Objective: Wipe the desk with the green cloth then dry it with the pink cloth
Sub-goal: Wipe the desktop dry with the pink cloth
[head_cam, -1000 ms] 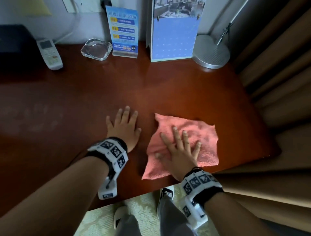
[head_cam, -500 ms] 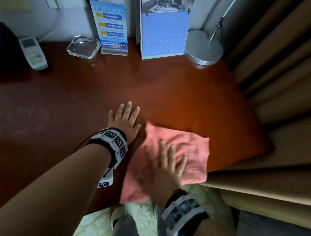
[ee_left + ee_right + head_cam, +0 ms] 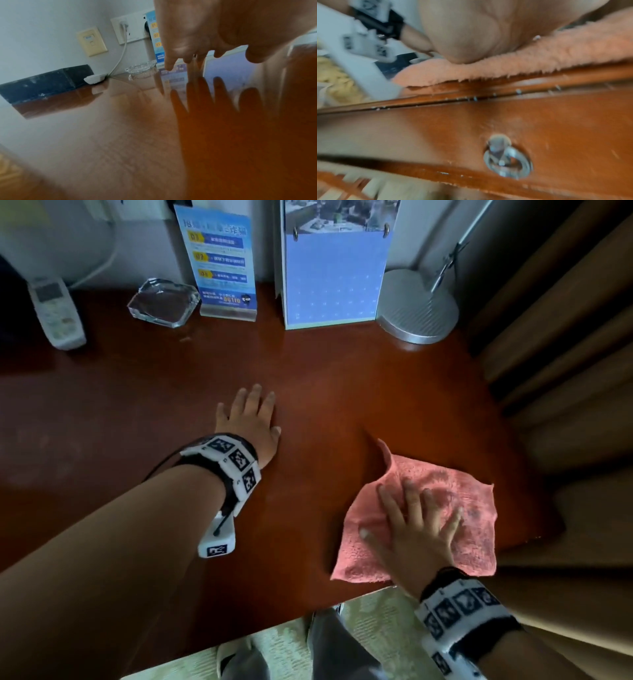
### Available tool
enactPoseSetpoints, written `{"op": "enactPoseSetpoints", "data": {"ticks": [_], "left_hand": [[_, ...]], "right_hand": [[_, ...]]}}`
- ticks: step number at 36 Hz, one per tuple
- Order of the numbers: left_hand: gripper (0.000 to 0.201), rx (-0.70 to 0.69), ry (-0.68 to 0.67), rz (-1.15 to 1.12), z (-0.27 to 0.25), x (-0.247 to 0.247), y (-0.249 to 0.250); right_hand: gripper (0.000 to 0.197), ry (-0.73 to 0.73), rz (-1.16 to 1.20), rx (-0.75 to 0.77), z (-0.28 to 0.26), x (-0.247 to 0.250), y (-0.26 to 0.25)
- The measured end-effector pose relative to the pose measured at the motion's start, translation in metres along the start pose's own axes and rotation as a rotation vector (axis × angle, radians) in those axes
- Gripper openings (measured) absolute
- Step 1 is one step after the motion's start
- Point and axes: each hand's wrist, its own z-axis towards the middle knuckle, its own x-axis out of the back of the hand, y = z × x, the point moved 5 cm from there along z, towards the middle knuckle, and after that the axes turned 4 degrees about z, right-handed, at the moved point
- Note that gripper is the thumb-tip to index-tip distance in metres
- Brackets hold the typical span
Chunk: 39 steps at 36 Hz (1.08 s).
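Pressing hand: the right hand point(image 3: 416, 530) lies flat on the pink cloth point(image 3: 448, 508), fingers spread and straight, palm down.
Pink cloth: spread on the desk point(image 3: 325, 392) at its near right corner, its near edge reaching the desk's front edge, its far left corner curled up off the wood.
Left hand: the left hand point(image 3: 251, 424) rests palm down on bare wood, fingers straight and close together, apart from the cloth on its left.
Green cloth: not seen in any view.
Head view only: the whole layout, with both hands, the cloth's outline and the back row of things.
Left wrist view only: a wall socket point(image 3: 132, 29) with a white plug and cable, a beige wall plate point(image 3: 91, 41), a black box point(image 3: 44, 83) at the desk's far end, and the fingers mirrored in the glossy top.
Right wrist view only: the desk's front face under the cloth, with a drawer and its metal ring pull point(image 3: 507, 157); the cloth's fringe hangs slightly over the edge; the picture is blurred.
Back row: white remote point(image 3: 56, 311), glass ashtray point(image 3: 164, 302), blue sign stand point(image 3: 221, 261), blue desk calendar point(image 3: 334, 265), round silver lamp base point(image 3: 419, 306).
Right side: tan curtain folds point(image 3: 565, 354) close beside the desk.
Below: patterned carpet point(image 3: 281, 645) and the person's legs.
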Motion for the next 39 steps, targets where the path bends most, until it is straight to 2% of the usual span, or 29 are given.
{"op": "enactPoseSetpoints", "data": {"ticks": [2,5,8,12,18,22,25,29,32,35,37,39], "left_hand": [[0.061,0.03,-0.046,-0.026,0.009,-0.001,0.0],[0.063,0.034,-0.109,-0.033,0.016,-0.008,0.0],[0.065,0.022,-0.107,0.0,0.019,-0.014,-0.002],[0.064,0.027,-0.118,0.016,0.019,-0.017,0.0],[0.063,0.048,-0.163,0.023,0.02,-0.017,0.001],[0.063,0.058,-0.147,0.031,0.019,-0.018,0.001],[0.062,0.067,-0.17,0.018,0.019,-0.018,0.0],[0.062,0.068,-0.142,0.021,0.019,-0.02,0.0],[0.062,0.074,-0.132,0.019,0.019,-0.019,0.001],[0.061,0.08,-0.131,0.019,0.019,-0.02,0.002],[0.061,0.083,-0.116,0.027,0.019,-0.021,0.002],[0.061,0.083,-0.111,0.033,0.019,-0.022,0.002]], "right_hand": [[0.079,0.01,-0.04,0.075,0.004,0.006,-0.011],[0.08,0.033,-0.084,0.291,0.012,0.004,-0.034],[0.083,0.015,-0.077,0.439,0.033,0.013,-0.058],[0.084,-0.098,-0.131,0.538,0.071,0.025,-0.084],[0.075,0.009,-0.097,0.444,0.159,0.061,-0.104],[0.074,0.045,0.049,0.319,0.225,0.095,-0.086],[0.072,0.054,0.016,0.25,0.246,0.103,-0.074],[0.075,0.052,-0.01,0.236,0.223,0.093,-0.077],[0.08,0.024,-0.078,0.39,0.178,0.07,-0.083],[0.076,-0.019,-0.075,0.495,0.125,0.053,-0.088],[0.078,-0.074,-0.145,0.615,0.104,0.04,-0.088],[0.078,-0.202,-0.135,0.628,0.093,0.037,-0.084]]}}
